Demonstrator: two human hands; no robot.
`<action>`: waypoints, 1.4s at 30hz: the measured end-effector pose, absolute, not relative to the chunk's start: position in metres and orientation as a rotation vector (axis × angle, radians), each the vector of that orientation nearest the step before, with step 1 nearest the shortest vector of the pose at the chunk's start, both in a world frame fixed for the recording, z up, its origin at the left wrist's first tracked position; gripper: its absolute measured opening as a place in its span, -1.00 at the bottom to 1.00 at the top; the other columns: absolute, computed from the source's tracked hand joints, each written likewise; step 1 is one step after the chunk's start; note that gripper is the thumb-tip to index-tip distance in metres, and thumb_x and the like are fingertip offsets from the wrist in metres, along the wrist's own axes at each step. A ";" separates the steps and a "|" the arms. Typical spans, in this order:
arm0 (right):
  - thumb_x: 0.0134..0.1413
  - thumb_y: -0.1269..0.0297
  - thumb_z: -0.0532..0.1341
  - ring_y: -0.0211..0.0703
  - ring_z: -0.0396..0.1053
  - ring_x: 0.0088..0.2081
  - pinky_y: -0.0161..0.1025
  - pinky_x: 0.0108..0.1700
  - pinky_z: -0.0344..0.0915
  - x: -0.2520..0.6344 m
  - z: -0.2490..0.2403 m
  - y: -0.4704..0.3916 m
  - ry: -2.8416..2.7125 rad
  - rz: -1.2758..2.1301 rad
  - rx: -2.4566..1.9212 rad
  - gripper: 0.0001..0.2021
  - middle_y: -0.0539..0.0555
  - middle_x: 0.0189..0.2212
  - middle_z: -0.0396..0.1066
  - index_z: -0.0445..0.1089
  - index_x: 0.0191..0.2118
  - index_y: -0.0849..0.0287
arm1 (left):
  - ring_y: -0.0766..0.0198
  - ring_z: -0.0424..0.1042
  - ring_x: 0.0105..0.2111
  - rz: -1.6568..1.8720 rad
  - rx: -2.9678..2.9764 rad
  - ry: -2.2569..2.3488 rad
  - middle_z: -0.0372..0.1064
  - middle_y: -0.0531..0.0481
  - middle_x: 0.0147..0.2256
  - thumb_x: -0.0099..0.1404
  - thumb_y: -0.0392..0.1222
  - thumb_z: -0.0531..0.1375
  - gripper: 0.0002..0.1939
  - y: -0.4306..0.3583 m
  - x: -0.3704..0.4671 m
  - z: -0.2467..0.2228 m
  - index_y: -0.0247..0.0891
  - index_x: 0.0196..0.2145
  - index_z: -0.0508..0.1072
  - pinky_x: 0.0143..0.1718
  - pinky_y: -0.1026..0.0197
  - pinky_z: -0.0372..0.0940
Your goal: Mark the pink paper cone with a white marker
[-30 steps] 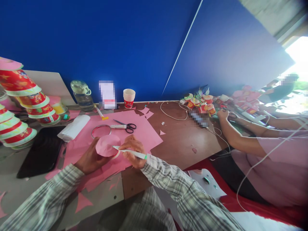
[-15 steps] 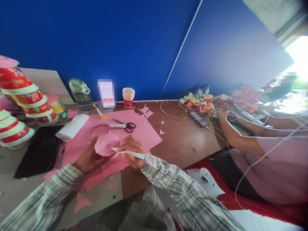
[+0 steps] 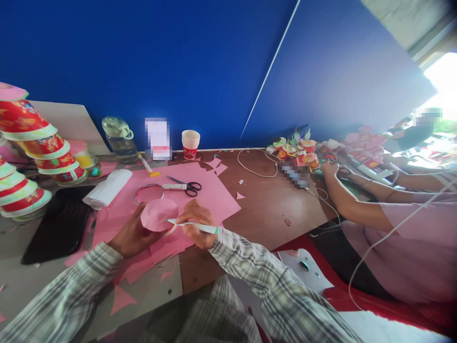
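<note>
Pink paper circle (image 3: 159, 214) sits pinched in your left hand (image 3: 134, 234) above the pink sheets (image 3: 210, 193), your right hand (image 3: 195, 226) closed around the white pen (image 3: 193, 226), so marking its edge seems underway, needing steady fingers.

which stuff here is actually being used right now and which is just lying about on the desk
In use:
- left hand holding the pink paper circle
- right hand holding the white pen against the circle's edge
- pink paper sheets beneath

Lying about:
- scissors
- metal ring
- paper cup
- glass jar
- stacked red cups
- black tablet
</note>
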State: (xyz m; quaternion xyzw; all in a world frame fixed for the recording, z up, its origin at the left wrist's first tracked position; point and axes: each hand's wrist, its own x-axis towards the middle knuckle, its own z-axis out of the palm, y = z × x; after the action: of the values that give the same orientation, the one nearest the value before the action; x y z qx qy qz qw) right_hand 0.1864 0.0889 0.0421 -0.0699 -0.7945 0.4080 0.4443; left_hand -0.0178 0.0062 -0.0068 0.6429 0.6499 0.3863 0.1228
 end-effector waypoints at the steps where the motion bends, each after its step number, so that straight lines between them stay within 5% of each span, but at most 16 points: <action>1: -0.01 0.33 0.06 -0.16 0.24 -0.31 -0.11 -0.18 0.28 0.187 0.043 0.089 -1.953 1.028 -0.185 -0.81 0.11 -0.48 0.36 0.40 -0.35 0.23 | 0.21 0.33 -0.20 1.131 1.872 1.889 0.24 -0.05 -0.15 -0.14 0.06 0.24 -0.30 0.006 -0.018 -0.007 -0.14 -0.03 0.14 -0.22 0.12 0.37; 42: 0.00 0.31 0.07 -0.17 0.28 -0.34 -0.13 -0.23 0.29 0.186 0.044 0.092 -1.906 1.060 -0.286 -0.84 0.09 -0.47 0.34 0.39 -0.37 0.19 | 0.20 0.31 -0.22 1.119 1.911 1.906 0.23 -0.08 -0.18 -0.15 0.07 0.24 -0.31 0.007 -0.017 -0.002 -0.16 -0.05 0.16 -0.24 0.11 0.36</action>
State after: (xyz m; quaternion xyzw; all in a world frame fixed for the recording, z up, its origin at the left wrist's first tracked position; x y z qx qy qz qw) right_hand 0.1856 0.0922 0.0435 -0.1160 -0.7721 0.4293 0.4540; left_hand -0.0171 0.0073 -0.0023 0.6502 0.6483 0.3807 0.1097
